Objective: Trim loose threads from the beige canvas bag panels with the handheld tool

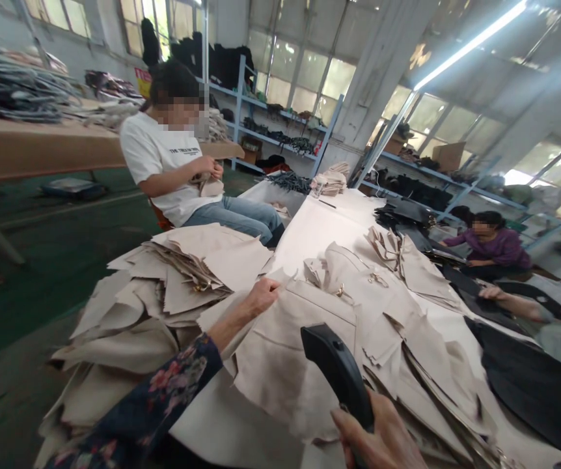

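My left hand (262,295), with a dark floral sleeve, pinches the upper edge of a beige fabric piece (300,352) that has a stitched seam. The piece lies spread in front of me over the white table. In my right hand (383,433) is a black curved handheld clipper (334,358), gripped round its lower end. Its wide head hangs over the fabric; I cannot tell whether it touches. Left of my arm rises a thick stack of beige fabric pieces (129,312). More beige pieces (422,365) with zips and a metal clasp (378,279) lie to the right.
The white table (304,228) runs away from me, with a folded beige pile (332,179) at its far end. A seated person in a white shirt (163,153) handles beige fabric. On the right, another person's hands (492,291) work at black pieces (534,371). Blue shelves (239,98) stand behind.
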A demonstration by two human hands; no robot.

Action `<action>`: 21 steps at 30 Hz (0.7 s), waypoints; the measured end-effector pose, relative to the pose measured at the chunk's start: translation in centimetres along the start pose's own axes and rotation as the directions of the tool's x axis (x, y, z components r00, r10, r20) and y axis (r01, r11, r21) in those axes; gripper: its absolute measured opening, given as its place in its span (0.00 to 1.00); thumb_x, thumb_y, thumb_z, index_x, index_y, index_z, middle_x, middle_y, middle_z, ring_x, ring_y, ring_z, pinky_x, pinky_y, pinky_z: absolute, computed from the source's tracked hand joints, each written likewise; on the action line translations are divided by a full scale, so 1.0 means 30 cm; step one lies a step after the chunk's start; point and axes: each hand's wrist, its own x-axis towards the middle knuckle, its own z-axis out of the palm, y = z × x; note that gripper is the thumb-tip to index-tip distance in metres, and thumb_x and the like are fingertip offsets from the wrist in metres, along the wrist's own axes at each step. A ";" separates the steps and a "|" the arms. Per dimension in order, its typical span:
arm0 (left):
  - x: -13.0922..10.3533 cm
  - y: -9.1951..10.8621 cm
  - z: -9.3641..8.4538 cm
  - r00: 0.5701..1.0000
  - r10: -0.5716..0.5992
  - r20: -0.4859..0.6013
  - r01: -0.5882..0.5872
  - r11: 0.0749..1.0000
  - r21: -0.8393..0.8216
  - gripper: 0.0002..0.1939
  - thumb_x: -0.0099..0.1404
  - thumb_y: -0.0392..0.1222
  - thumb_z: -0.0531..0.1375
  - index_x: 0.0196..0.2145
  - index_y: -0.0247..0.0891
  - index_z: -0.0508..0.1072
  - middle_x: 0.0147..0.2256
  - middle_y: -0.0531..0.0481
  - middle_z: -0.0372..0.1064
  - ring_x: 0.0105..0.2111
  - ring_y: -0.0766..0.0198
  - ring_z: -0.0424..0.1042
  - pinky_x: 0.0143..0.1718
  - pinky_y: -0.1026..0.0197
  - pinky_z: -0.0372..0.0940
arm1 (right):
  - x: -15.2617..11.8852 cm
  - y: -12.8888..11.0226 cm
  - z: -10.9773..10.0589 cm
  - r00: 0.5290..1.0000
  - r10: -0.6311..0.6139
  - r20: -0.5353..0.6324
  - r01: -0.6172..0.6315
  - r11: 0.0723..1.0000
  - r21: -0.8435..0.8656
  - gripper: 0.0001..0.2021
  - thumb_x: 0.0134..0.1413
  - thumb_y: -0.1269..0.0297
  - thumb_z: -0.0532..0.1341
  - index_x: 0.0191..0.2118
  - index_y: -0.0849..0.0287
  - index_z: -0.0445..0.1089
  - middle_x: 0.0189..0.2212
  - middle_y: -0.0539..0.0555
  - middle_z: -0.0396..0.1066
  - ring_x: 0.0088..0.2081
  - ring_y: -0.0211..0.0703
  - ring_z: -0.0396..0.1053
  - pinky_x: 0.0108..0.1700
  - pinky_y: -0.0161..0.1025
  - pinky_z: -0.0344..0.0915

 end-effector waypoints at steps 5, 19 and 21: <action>-0.039 0.010 -0.056 0.985 -0.072 0.154 0.140 0.858 -0.495 0.14 0.52 0.39 0.60 0.35 0.29 0.78 0.23 0.49 0.73 0.25 0.60 0.70 0.26 0.63 0.61 | 0.098 -0.104 0.027 0.984 -0.128 0.120 0.120 0.990 0.075 0.14 0.53 0.54 0.56 0.33 0.61 0.64 0.16 0.46 0.65 0.19 0.36 0.66 0.22 0.30 0.63; -0.113 0.029 -0.059 0.974 -0.109 0.198 0.224 0.582 -0.782 0.19 0.47 0.40 0.68 0.37 0.30 0.78 0.26 0.45 0.75 0.23 0.60 0.72 0.27 0.61 0.64 | 0.294 -0.214 0.054 0.964 -0.264 0.013 0.255 0.944 0.211 0.15 0.52 0.51 0.57 0.31 0.59 0.61 0.19 0.46 0.64 0.19 0.35 0.65 0.20 0.30 0.63; -0.109 0.018 -0.064 0.971 -0.140 0.194 0.239 0.577 -0.781 0.19 0.45 0.39 0.68 0.37 0.30 0.78 0.25 0.45 0.75 0.23 0.60 0.72 0.26 0.62 0.63 | 0.293 -0.210 0.031 0.965 -0.261 0.004 0.254 0.943 0.213 0.15 0.53 0.51 0.57 0.31 0.59 0.61 0.19 0.46 0.64 0.20 0.35 0.66 0.20 0.30 0.64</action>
